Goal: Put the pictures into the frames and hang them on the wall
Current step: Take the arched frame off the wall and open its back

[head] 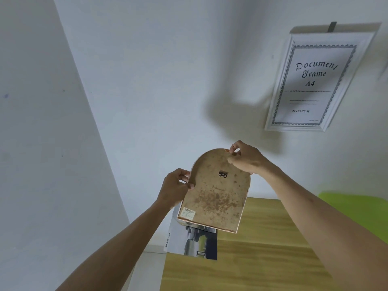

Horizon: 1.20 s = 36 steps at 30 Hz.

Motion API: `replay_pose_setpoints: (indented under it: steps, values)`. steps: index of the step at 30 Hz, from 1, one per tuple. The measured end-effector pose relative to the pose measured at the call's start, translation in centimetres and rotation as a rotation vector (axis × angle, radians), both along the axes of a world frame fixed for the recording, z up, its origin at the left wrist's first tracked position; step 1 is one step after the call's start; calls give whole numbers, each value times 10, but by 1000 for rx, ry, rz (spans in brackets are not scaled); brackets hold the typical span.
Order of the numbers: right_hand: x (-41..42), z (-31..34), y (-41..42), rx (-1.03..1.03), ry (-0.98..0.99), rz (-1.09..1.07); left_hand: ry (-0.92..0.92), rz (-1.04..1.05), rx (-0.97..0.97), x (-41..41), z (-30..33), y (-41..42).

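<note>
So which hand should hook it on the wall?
Probably the right hand. It pinches the arched frame at its top edge, just above the metal hanger, and is nearer the wall. The left hand grips the side, steadying.

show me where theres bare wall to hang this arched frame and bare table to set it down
Bare wall: the wide patch left of the white document frame, above both hands. Bare table: the wooden tabletop right of the printed car picture, bordered by the green surface. Crowded: the table's left edge, where that picture lies under the arched brown-backed frame.
</note>
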State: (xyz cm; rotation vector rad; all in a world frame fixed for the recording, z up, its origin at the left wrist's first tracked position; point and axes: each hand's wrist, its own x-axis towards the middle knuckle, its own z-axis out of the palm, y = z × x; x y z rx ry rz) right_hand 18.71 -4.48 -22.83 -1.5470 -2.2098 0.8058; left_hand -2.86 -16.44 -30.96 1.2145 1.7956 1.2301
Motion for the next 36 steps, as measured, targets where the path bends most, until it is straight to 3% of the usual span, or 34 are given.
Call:
replay_pose_setpoints:
  steps: [9, 17, 22, 28, 36]
  values:
    - [-1, 1, 7, -89, 57, -22, -59, -7, -30, -6, -2, -3]
    - [22, -29, -8, -296, 265, -6, -340, 84, -19, -19, -6, -5]
    - [24, -65, -27, -278, 469, -35, -417, 124, 2, -19, -5, 0]
    - [38, -103, -36, -277, 556, -158, -330, 50, -8, -13, -23, -1]
    - [71, -151, -35, -460, 588, -296, -217, -185, -174, 10, -63, -8]
